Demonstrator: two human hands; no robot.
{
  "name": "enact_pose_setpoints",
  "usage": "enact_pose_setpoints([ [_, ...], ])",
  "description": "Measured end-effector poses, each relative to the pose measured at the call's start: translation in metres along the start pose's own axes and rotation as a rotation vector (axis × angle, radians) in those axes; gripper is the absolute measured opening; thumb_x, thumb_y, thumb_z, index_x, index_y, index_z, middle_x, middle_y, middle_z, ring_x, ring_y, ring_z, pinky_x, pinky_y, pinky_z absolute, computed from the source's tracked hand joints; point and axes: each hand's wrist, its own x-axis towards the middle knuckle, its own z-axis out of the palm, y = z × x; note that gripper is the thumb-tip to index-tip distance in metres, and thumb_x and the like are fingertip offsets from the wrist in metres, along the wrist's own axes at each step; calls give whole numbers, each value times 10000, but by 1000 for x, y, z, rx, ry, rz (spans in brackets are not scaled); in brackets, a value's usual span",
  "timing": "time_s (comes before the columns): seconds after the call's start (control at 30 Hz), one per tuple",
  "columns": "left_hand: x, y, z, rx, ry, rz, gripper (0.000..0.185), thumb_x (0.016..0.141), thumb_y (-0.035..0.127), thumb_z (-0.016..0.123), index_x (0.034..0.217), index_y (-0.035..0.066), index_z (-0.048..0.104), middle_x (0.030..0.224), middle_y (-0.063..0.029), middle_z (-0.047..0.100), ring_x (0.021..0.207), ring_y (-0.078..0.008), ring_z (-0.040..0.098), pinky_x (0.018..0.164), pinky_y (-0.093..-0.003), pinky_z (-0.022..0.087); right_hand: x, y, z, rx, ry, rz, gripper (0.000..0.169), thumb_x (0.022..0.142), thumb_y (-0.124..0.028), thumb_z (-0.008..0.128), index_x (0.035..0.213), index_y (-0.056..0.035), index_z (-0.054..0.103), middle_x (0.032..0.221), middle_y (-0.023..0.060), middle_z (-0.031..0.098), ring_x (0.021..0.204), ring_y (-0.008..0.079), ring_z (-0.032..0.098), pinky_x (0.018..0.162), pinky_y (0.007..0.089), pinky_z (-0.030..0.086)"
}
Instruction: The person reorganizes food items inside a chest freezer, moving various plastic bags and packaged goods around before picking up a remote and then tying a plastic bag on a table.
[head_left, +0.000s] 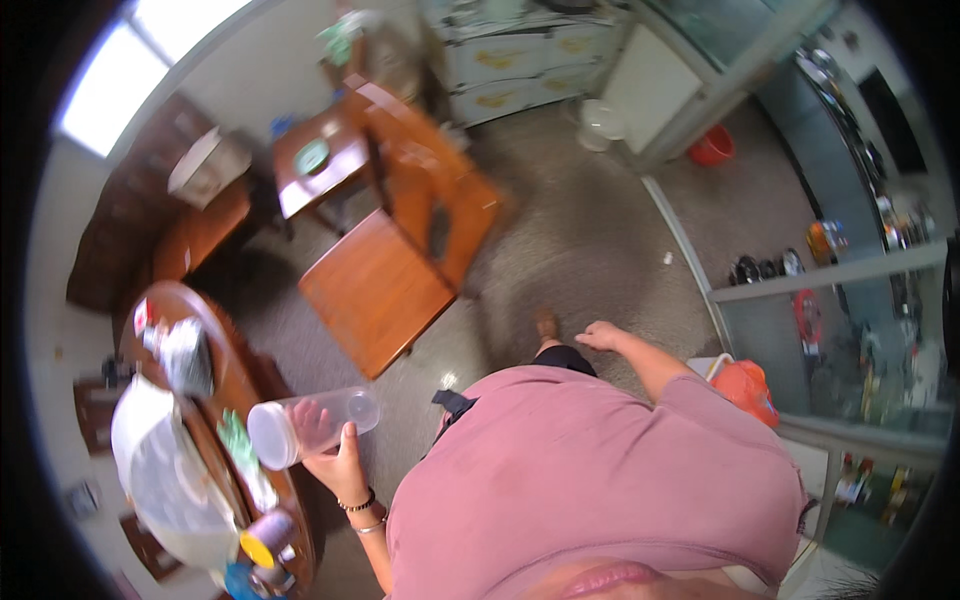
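Observation:
A clear plastic jar (352, 409) with a whitish lid (271, 435) lies sideways in my left hand (330, 450), whose fingers show through its wall. Its lid end points left, towards the oval wooden table (296, 480). On that table are a green plastic bag (238, 442), a grey bag (187, 356), a large white mesh food cover (172, 480) and a purple container with a yellow end (268, 538). My right hand (600, 336) hangs over the floor by my side, its fingers curled. No object shows in it.
A wooden chair (379, 292) stands ahead to the left, near a small table (322, 161) bearing a green dish. A sliding-door track (679, 232) crosses the floor at right. White buckets (600, 124), a red basin (711, 146) and a red plastic bag (746, 390) are also around.

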Motion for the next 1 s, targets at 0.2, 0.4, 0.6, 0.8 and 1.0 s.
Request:
enact_pose_setpoints([
  [0.2, 42, 65, 215, -142, -175, 55, 874, 699, 202, 781, 1379, 23, 263, 1265, -136, 438, 1193, -252, 426, 1010, -410, 350, 13, 112, -98, 352, 176, 58, 428, 872, -380, 463, 728, -19, 643, 667, 134, 627, 594, 246, 599, 582, 383, 464],
  [0.4, 95, 115, 326, -156, -408, 54, 932, 670, 253, 809, 1380, 3, 259, 1283, -161, 440, 1174, -268, 467, 993, -397, 384, 12, 178, -183, 285, 595, 169, 408, 895, -335, 422, 702, -24, 603, 680, 163, 605, 673, 309, 595, 647, 407, 450],
  [0.6, 147, 108, 402, -99, -535, 30, 914, 671, 259, 807, 1367, -16, 283, 1263, -154, 460, 1161, -272, 481, 979, -401, 400, 54, 166, -266, 388, 645, 57, 405, 917, -314, 382, 759, 0, 582, 811, 203, 608, 771, 352, 584, 702, 442, 437],
  [0.8, 213, 110, 477, -233, -473, 39, 596, 648, 147, 810, 1132, -60, 531, 1071, -103, 593, 986, -162, 564, 866, -301, 456, 98, 205, -296, 299, 615, 31, 383, 913, -279, 404, 693, -19, 579, 670, 139, 600, 653, 272, 586, 635, 398, 446],
  [1.0, 286, 105, 503, -92, -483, -12, 595, 661, 159, 803, 1138, -56, 519, 1082, -112, 579, 1001, -197, 562, 907, -347, 425, 175, 189, -340, 195, 568, -128, 268, 899, -195, 425, 921, -17, 624, 758, 151, 635, 740, 269, 623, 680, 369, 475],
])
